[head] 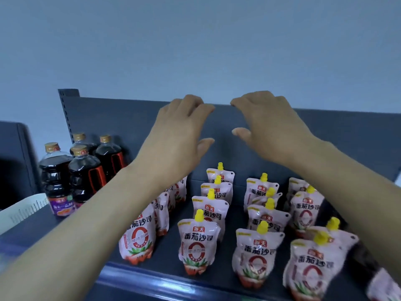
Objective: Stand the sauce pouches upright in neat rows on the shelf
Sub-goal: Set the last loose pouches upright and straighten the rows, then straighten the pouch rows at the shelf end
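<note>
Several pink sauce pouches with yellow caps stand upright in rows running front to back on the dark shelf. The front pouch of the second row faces me, and another front pouch stands to its right. The leftmost row is partly hidden by my left forearm. My left hand and my right hand hover above the back of the rows, fingers spread, holding nothing. One pouch in the third row leans.
Several dark sauce bottles with gold caps stand at the shelf's left back. A white slotted basket sits at the far left. The shelf's dark back panel rises behind the pouches. A dark pack lies at the right edge.
</note>
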### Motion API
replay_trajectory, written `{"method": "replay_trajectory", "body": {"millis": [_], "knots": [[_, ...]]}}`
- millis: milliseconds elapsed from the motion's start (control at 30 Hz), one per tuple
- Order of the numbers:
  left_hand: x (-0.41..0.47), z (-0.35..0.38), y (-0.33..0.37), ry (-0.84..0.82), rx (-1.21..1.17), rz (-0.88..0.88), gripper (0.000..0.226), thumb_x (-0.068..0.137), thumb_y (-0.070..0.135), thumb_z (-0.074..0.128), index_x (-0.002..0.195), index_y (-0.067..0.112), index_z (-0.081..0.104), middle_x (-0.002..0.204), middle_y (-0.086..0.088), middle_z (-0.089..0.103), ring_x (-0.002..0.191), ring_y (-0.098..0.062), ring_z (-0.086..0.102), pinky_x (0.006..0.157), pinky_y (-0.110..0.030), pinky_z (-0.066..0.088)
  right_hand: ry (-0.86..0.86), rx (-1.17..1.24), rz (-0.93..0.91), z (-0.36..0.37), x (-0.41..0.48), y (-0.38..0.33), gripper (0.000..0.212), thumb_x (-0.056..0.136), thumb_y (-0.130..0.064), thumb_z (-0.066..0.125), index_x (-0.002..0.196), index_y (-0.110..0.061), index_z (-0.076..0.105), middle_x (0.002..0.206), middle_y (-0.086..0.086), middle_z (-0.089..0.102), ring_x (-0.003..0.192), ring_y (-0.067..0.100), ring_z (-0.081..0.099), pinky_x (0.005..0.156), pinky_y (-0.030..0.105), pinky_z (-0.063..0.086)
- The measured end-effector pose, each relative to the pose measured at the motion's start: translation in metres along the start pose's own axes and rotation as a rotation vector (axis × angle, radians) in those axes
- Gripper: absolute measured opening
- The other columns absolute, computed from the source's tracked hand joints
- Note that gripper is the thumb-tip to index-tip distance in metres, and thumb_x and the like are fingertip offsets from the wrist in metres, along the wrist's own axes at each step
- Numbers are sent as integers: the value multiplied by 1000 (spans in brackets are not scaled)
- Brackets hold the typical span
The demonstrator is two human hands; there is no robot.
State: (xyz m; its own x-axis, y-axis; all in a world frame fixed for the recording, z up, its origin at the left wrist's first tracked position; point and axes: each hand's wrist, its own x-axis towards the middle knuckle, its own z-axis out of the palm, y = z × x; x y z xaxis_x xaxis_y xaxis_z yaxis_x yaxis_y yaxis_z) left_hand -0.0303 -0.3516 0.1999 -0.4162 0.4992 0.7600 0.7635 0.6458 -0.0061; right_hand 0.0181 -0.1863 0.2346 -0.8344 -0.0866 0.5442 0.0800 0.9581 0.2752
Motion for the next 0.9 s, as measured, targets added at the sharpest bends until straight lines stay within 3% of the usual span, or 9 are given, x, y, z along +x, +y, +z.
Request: {"method": "replay_trajectory", "body": {"millis": [100, 467, 700, 900], "knots": [[5, -8, 22, 31, -50, 44, 50, 74, 25, 62, 120, 6, 56, 118, -17, 58, 104, -39, 56, 90, -47, 43, 27, -30, 56, -21, -26, 12, 50, 94, -31, 52, 139, -16, 37, 142, 3, 43, 135, 26, 33, 106, 37, 27], [21, -6, 139, 25, -217, 201, 50, 84, 24, 64, 129, 11, 48, 130, -10, 49, 120, -31, 44, 104, -39, 28, 58, -123, 248, -70, -129, 78, 52, 91, -30, 57, 139, -15, 42, 142, 6, 46, 135, 27, 36, 105, 39, 29], [16, 33, 225, -84, -308, 206, 51, 88, 29, 57, 135, 20, 40, 138, 0, 40, 130, -20, 32, 105, -26, 15, -57, -76, 295, -57, -192, 150, 53, 92, -30, 56, 141, -16, 40, 145, 5, 43, 137, 27, 34, 108, 40, 28], [16, 92, 309, -224, -337, 177, 49, 87, 26, 59, 134, 18, 44, 135, -3, 45, 129, -22, 37, 110, -30, 19, -239, -85, 326, -29, -249, 236, 54, 94, -31, 54, 143, -17, 37, 150, 5, 38, 138, 28, 32, 109, 40, 29]]}}
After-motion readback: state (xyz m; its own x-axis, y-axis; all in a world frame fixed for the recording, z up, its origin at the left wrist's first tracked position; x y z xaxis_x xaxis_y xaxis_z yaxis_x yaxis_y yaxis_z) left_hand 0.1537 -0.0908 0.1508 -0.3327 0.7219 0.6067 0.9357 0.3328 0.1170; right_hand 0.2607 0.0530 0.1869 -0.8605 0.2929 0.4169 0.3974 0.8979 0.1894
